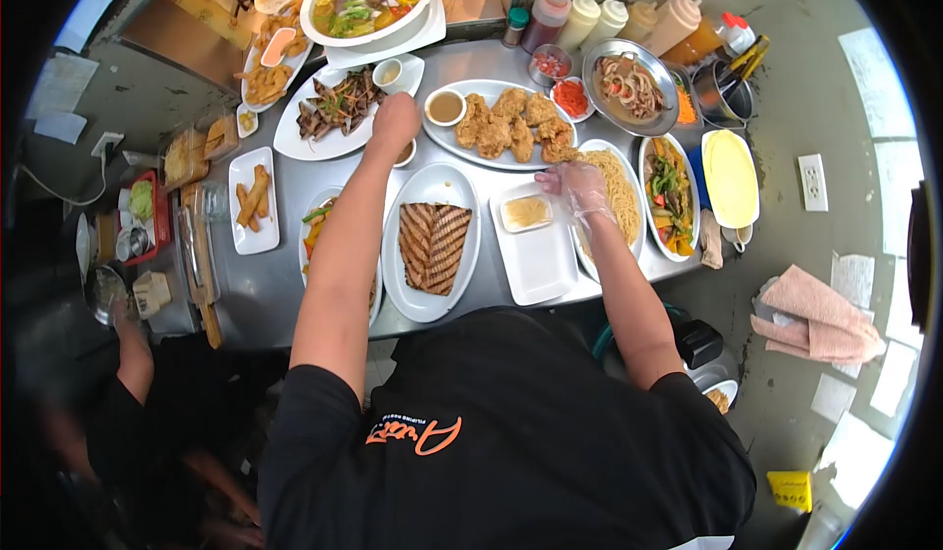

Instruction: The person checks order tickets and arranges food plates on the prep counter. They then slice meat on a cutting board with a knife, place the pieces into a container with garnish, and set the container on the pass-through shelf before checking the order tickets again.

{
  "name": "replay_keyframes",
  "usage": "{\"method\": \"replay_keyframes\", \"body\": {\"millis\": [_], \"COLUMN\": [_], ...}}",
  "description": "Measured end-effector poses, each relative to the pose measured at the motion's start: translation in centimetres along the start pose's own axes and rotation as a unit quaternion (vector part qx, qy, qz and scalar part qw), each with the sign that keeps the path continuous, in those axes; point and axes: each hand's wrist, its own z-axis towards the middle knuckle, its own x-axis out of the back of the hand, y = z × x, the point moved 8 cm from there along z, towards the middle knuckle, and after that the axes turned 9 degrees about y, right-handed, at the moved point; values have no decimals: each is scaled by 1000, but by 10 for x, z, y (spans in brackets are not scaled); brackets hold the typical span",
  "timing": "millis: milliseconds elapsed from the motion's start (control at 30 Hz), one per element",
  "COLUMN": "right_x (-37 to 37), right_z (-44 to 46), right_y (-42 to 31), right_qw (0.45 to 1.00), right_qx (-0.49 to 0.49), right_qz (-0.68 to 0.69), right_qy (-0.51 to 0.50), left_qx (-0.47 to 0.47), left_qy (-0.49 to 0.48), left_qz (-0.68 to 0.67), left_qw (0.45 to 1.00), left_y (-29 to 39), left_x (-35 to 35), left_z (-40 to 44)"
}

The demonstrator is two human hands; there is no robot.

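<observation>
Over the counter (263, 300), hands (396, 121) apart

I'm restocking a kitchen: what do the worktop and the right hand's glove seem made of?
The worktop looks like satin stainless steel, judging by its grey, metallic sheen. The glove seems thin, glossy plastic, given its translucent wrinkles; exact type unclear.

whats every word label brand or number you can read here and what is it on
"A": large orange letter in the logo on the black shirt; the logo's other letters aren't clear enough to quote.
Small white lettering beside that logo: too small to read surely.
Yellow packet: markings too small to read.
Wall papers: any writing too blurred.
</observation>
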Motion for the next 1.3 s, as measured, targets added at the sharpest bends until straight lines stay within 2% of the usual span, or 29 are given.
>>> {"method": "replay_keyframes", "body": {"millis": [100,133,233,300,333,367,400,433,467,500,567,700,900,933,1033,1100,1167,1233,1300], "right_x": [-4,-4,-16,-17,-20,-18,-18,-20,-22,-22,-24,-27,-62,-72,-109,-142,-180,-222,-259], "right_z": [12,18,28,32,33,40,47,48,50,56,56,28,-39,-52,-96,-129,-161,-177,-200], "right_y": [13,16,26,30,26,31,35,35,33,35,34,6,-27,-32,-42,-42,-37,-12,12], "right_qw": [999,999,998,999,1000,1000,999,1000,1000,1000,1000,999,993,992,982,972,962,940,916], "right_qx": [-13,-27,-54,-45,-5,-5,-5,4,13,12,13,33,53,52,37,37,52,35,5], "right_qz": [31,20,-7,-5,-7,-24,-39,-22,-4,14,20,-26,-91,-100,-145,-166,-171,-198,-257], "right_qy": [13,19,22,18,10,3,-9,-12,-13,2,17,-2,-47,-61,-118,-164,-207,-276,-308], "left_qx": [38,17,83,110,134,134,18,74,81,123,92,127,165,174,305,263,354,349,403], "left_qy": [-50,-33,-112,-87,-63,-73,-2,-26,2,-13,15,10,69,95,70,168,173,226,234], "left_qz": [-4,-9,-143,-194,-204,-207,-120,-140,-173,-210,-133,-188,-220,-264,-311,-311,-338,-346,-348], "left_qw": [998,999,980,971,968,966,993,987,982,970,987,974,959,944,897,898,855,841,814], "left_y": [-11,-16,-21,-32,-40,-55,-65,-63,-56,-43,-38,-44,-75,-77,-92,-128,-150,-195,-228], "left_x": [-31,-38,-45,-50,-57,-74,-84,-74,-57,-35,-18,6,66,88,143,164,192,197,206], "left_z": [21,26,22,23,25,31,42,34,24,12,6,-22,-94,-115,-181,-224,-279,-330,-385]}}
